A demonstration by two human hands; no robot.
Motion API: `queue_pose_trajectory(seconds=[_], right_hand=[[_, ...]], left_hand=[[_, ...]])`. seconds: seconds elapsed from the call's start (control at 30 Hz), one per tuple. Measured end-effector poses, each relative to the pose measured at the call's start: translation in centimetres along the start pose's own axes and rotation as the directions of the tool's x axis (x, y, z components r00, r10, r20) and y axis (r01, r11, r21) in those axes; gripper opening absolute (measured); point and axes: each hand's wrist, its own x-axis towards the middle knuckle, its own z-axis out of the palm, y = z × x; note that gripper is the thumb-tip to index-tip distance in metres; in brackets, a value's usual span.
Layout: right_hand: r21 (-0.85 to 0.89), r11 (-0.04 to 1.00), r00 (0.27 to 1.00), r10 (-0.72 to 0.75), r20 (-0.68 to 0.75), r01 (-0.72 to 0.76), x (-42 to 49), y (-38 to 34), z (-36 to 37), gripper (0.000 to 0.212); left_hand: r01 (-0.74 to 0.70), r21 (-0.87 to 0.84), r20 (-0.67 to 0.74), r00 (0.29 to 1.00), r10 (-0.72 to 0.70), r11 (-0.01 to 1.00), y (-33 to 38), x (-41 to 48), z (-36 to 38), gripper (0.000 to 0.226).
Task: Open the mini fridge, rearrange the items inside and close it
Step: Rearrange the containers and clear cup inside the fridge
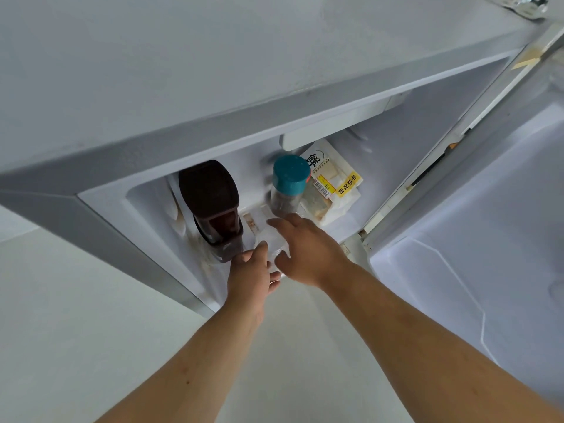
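Note:
The mini fridge (pixel 189 87) stands open, its door (pixel 488 224) swung out to the right. On its floor stand a dark brown lidded jug (pixel 210 203) at the left and a clear jar with a teal cap (pixel 288 184) in the middle. A bagged pack of bread with a yellow label (pixel 332 184) leans at the back right. Both hands reach in at the front. My left hand (pixel 253 276) and my right hand (pixel 308 251) together grip a clear plastic container (pixel 273 242), low in front of the jar and beside the jug.
A white shelf rail (pixel 305 138) runs across the upper part of the compartment. The door's inner liner (pixel 457 285) fills the right side. A pale floor (pixel 76 315) lies below at the left. A metal hinge (pixel 518 4) sits at the top right corner.

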Motion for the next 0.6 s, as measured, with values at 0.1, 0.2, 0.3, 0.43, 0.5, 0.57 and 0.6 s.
queue_pose_trajectory(seconds=[0.1, 0.2, 0.3, 0.43, 0.5, 0.57, 0.6], right_hand=[[0.084, 0.993, 0.991, 0.087, -0.101, -0.078, -0.7, 1.2, -0.4, 0.068], [0.187, 0.975, 0.993, 0.118, 0.010, -0.118, -0.9, 1.4, 0.1, 0.077], [0.237, 0.954, 0.981, 0.163, 0.102, -0.183, -0.5, 0.5, 1.3, 0.079], [0.224, 0.961, 0.986, 0.167, -0.012, -0.161, -0.6, -0.8, 1.8, 0.072], [0.195, 0.974, 0.980, 0.143, -0.139, -0.114, -0.5, -1.1, 0.9, 0.069], [0.218, 0.970, 0.954, 0.162, -0.253, -0.107, -0.3, -0.6, -0.3, 0.066], [0.241, 0.962, 0.939, 0.196, -0.283, -0.128, -0.2, -0.2, -0.9, 0.066]], left_hand=[[-0.039, 0.034, -0.027, 0.999, 0.040, 0.999, 0.0, 0.0, -0.2, 0.034], [-0.071, 0.054, -0.028, 0.997, 0.073, 0.996, -0.1, 0.0, -0.4, 0.038], [-0.083, 0.056, 0.007, 0.997, 0.083, 0.995, 0.0, 0.1, -0.2, 0.027], [-0.131, 0.076, -0.021, 0.991, 0.133, 0.989, 0.3, -0.2, 0.1, 0.031], [-0.228, 0.123, -0.014, 0.973, 0.231, 0.966, 1.1, -0.9, 0.7, 0.044], [-0.290, 0.133, 0.026, 0.957, 0.289, 0.948, 2.2, -1.5, 1.8, 0.051], [-0.299, 0.149, 0.058, 0.954, 0.293, 0.943, 2.7, -1.7, 2.6, 0.050]])
